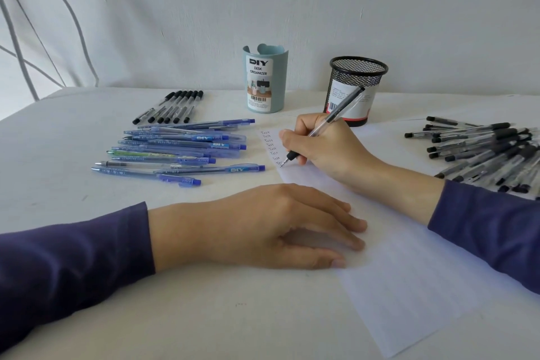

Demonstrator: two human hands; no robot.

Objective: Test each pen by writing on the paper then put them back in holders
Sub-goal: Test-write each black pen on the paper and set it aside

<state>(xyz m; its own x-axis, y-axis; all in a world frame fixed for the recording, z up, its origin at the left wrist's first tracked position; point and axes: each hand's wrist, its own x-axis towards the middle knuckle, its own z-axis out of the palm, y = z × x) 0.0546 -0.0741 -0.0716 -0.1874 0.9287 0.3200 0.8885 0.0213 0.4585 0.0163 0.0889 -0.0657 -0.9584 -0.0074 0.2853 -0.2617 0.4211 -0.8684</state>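
Right hand (327, 149) pinches the pen (344, 104), tip on paper (409, 286); barrel slants toward the mesh holder (344, 79) just beyond the grip. Left hand (263, 228) lies flat, farther.

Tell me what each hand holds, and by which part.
Right hand pinches the clear-barrelled black pen at its grip near the tip. Left hand holds nothing, resting flat on the white paper.

Colours on the white table (58, 131)
The sleeves (73, 266) are dark purple. The paper (409, 286) is white, faintly ruled, with black handwriting. The writing pen (342, 108) is clear with black cap and grip. The spread pens (181, 137) are translucent blue, with 1 green pen (137, 153); the row (175, 105) and the heap (485, 152) are clear, black-capped. The round holder (265, 79) is pale blue-green, the mesh holder (350, 76) black. The curtain (43, 23) is white with grey wavy lines.
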